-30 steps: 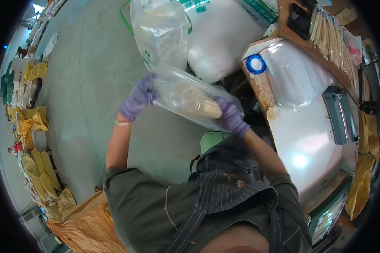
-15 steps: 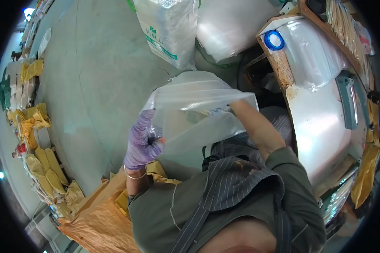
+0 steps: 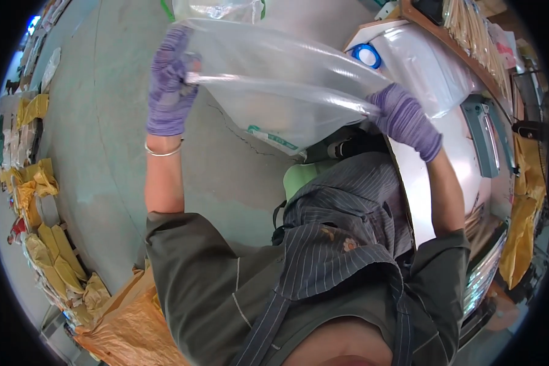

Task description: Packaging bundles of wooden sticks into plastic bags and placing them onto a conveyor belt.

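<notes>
I see purple knit gloves on my left hand and right hand, a thin silver bangle, olive rolled sleeves and a grey pinstriped apron.

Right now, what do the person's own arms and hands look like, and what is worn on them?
Both hands wear purple knitted gloves: the left hand and the right hand. A thin silver bangle circles the left wrist. The forearms are bare below dark olive-grey sleeves pushed up toward the elbows. A dark pinstriped apron covers the chest.
</notes>
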Tool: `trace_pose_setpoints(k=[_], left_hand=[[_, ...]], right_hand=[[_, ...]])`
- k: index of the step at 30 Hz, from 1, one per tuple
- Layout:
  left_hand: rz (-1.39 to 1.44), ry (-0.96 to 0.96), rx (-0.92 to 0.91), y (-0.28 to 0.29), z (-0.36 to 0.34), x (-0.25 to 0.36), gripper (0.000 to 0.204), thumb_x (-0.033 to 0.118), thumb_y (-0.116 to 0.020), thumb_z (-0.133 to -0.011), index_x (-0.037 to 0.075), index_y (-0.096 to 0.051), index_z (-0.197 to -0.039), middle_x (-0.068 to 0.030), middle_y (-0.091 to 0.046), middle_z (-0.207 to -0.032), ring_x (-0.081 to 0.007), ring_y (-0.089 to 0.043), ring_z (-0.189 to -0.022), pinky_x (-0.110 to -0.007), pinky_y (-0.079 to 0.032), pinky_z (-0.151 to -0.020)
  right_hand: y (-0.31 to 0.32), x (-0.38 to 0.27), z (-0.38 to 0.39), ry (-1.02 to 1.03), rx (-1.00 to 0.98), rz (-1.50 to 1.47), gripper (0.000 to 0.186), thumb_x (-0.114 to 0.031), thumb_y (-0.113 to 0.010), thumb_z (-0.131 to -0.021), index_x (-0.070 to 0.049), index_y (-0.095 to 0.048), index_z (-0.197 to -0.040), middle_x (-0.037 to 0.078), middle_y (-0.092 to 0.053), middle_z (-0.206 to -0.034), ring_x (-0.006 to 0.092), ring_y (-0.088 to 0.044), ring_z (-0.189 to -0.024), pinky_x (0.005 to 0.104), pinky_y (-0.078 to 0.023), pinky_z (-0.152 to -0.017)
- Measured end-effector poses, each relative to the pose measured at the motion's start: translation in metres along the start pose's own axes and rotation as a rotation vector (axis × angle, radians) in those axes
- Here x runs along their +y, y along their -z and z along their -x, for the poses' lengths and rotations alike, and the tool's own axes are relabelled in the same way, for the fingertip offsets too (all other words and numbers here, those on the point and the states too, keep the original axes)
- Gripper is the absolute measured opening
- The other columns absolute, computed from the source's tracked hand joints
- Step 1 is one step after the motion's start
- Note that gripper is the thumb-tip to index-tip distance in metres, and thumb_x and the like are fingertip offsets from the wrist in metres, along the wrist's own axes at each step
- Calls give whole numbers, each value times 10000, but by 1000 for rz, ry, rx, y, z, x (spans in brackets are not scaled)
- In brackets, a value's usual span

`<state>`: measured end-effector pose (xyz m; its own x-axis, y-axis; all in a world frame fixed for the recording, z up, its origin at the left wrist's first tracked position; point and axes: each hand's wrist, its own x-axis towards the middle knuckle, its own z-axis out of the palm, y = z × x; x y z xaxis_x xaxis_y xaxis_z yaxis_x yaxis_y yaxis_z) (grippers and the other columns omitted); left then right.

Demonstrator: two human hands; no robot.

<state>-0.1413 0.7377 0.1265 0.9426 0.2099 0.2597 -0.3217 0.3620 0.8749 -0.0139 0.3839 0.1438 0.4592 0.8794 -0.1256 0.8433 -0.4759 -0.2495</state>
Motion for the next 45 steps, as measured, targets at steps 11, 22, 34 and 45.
trace_pose_setpoints(k=[11, 22, 34, 45], left_hand=[[-1861, -364, 189, -78, 17, -9, 447, -24, -526, -668, 101, -522, -1098, -87, -499, -1140, -260, -549, -866, -357, -408, -783], [-764, 79, -1395, -130, -42, -282, 244, 141, -592, -647, 9, -623, -850, -143, -606, -709, -231, -578, -635, -353, -455, -611], [-619, -371, -2614, -384, -51, -297, 397, 259, -560, -709, 17, -504, -1019, -156, -546, -894, -278, -547, -762, -385, -423, -712], [-1519, 141, -2419, -252, -150, -214, 549, 367, -530, -766, 23, -396, -1173, -168, -490, -1063, -321, -519, -877, -414, -395, -803]], right_hand=[[-25, 8, 1, 6, 44, 273, 141, -154, -583, -587, -98, -596, -716, 52, -556, -753, 237, -519, -832, 385, -378, -838], [-57, -12, 27, -8, 459, -112, 88, -105, -483, -651, -48, -511, -591, 117, -458, -538, 229, -470, -487, 358, -329, -419], [-68, -12, 22, 73, 521, 103, 227, -232, -483, -681, -12, -526, -651, 106, -496, -605, 220, -491, -542, 378, -398, -507], [-38, 51, 110, -693, 803, 624, 281, -282, -488, -718, -5, -519, -681, 149, -504, -691, 265, -487, -597, 396, -395, -598]])
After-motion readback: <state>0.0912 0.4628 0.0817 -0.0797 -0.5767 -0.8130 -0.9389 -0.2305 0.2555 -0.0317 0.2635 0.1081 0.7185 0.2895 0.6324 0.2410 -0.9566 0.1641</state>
